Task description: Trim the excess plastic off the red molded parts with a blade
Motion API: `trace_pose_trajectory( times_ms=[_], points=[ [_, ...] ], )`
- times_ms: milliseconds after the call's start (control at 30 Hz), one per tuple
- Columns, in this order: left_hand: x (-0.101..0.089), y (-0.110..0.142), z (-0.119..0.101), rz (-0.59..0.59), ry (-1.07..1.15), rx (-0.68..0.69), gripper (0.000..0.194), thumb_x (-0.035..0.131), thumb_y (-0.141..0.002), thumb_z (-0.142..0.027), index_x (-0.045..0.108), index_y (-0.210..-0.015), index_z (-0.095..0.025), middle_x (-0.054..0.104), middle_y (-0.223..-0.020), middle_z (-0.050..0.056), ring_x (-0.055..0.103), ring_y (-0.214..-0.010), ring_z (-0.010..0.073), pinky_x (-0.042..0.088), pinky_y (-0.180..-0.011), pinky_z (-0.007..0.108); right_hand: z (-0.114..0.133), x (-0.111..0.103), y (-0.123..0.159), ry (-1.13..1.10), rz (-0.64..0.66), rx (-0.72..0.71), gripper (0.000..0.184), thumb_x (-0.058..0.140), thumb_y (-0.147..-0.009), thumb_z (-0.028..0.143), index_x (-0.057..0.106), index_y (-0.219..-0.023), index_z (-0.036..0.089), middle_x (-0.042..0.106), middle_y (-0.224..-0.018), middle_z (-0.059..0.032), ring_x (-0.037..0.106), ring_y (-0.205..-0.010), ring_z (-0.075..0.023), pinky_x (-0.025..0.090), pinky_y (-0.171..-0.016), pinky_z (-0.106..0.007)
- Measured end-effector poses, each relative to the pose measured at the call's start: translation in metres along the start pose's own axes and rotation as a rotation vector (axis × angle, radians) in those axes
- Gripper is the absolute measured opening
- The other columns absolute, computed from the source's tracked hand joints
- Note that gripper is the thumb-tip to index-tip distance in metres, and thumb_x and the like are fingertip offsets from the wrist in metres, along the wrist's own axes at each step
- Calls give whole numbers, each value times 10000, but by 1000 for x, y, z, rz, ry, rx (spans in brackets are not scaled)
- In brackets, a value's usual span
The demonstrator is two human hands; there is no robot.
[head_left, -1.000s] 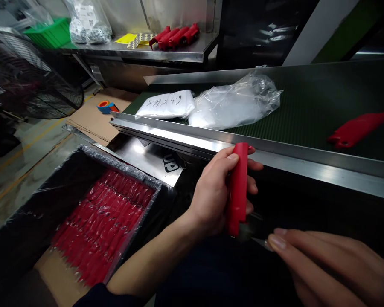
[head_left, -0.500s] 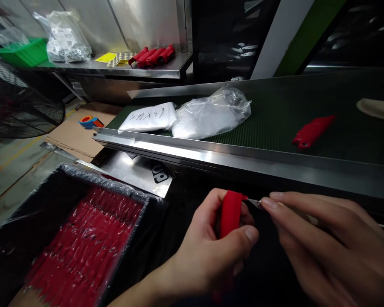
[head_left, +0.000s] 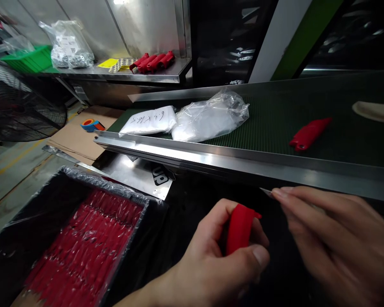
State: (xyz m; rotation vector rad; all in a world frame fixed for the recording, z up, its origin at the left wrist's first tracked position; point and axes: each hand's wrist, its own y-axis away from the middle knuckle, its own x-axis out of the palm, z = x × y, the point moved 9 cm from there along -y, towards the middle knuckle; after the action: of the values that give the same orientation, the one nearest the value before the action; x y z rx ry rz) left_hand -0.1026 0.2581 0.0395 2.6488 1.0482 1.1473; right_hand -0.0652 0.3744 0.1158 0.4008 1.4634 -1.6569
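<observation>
— Since half a second earlier, the right hand (head_left: 336,243) had pulled its thin metal blade (head_left: 266,192) up and away from the red handle (head_left: 239,228); the two no longer touched.

— And the left hand (head_left: 211,264)?

— Its fingers were wrapped around that red handle, thumb pressed across the front, low before the conveyor rail (head_left: 243,164).

— The right fingers?

— Pressed together, pinching the blade near its tip.

— What else was about?

— Another red piece (head_left: 309,133) lay on the green belt (head_left: 275,115), well apart from two plastic bags (head_left: 208,117). A lined box (head_left: 28,221) of wrapped red handles (head_left: 89,238) sat lower left.
</observation>
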Motion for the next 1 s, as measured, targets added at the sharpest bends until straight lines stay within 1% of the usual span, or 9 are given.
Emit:
trace_pose_trajectory(
  times_ms=[33,133,200,300,467,700,767,900,1000],
  points=[
    [1,0,1,1,17,-9,292,713,-830,-342,508,-979,-198,528,-675,-46,441,-470,7,367,-421,85,-2,-1,1,-13,-10,-10,496,593,-899,88,568,-1357,278,645,-1204,-58,641,-1010,-227,528,-853,-411],
    [-1,-3,4,-14,134,1,329,744,-786,-338,503,-972,-216,566,-836,-19,505,-513,28,398,-381,92,3,-1,4,-79,9,-120,520,595,-885,107,550,-1377,272,633,-1216,-65,641,-1031,-224,560,-811,-369],
    [1,-7,6,22,230,4,315,729,-781,-327,498,-970,-223,576,-887,-14,526,-501,41,412,-354,111,7,-1,6,-118,25,-163,550,592,-870,93,536,-1392,257,617,-1232,-79,632,-1055,-228,572,-789,-351],
    [7,-12,7,104,333,4,281,688,-792,-285,497,-985,-212,598,-858,-12,535,-471,40,437,-381,122,12,-1,8,-146,12,-167,588,593,-850,65,523,-1404,250,610,-1236,-89,630,-1062,-232,583,-781,-347],
    [14,-14,4,183,363,33,244,641,-807,-262,500,-999,-208,610,-856,6,551,-457,64,433,-341,137,12,4,7,-156,16,-117,553,593,-857,80,548,-1382,249,628,-1219,-93,637,-1071,-246,595,-780,-355],
    [16,-15,5,233,390,52,222,618,-815,-241,498,-997,-201,617,-846,13,556,-450,69,438,-351,144,10,2,8,-150,25,-171,588,600,-853,64,512,-1412,223,606,-1243,-103,621,-1090,-239,588,-805,-352],
    [16,-15,6,206,381,54,219,610,-815,-241,501,-999,-198,616,-850,16,553,-455,65,431,-359,136,11,3,8,-158,27,-177,579,602,-852,58,520,-1404,212,605,-1242,-108,617,-1098,-241,586,-809,-353],
    [14,-11,6,120,382,84,226,620,-790,-234,518,-984,-179,623,-800,20,511,-421,45,395,-369,125,12,2,7,-174,15,-143,548,584,-866,53,542,-1385,221,615,-1231,-97,622,-1091,-236,580,-800,-348],
    [22,-8,10,183,322,33,282,717,-722,-235,546,-931,-156,638,-762,34,562,-517,74,464,-476,164,-3,1,6,-163,-19,2,513,587,-873,38,583,-1341,249,634,-1225,-68,634,-1078,-221,557,-845,-354]
  ],
)
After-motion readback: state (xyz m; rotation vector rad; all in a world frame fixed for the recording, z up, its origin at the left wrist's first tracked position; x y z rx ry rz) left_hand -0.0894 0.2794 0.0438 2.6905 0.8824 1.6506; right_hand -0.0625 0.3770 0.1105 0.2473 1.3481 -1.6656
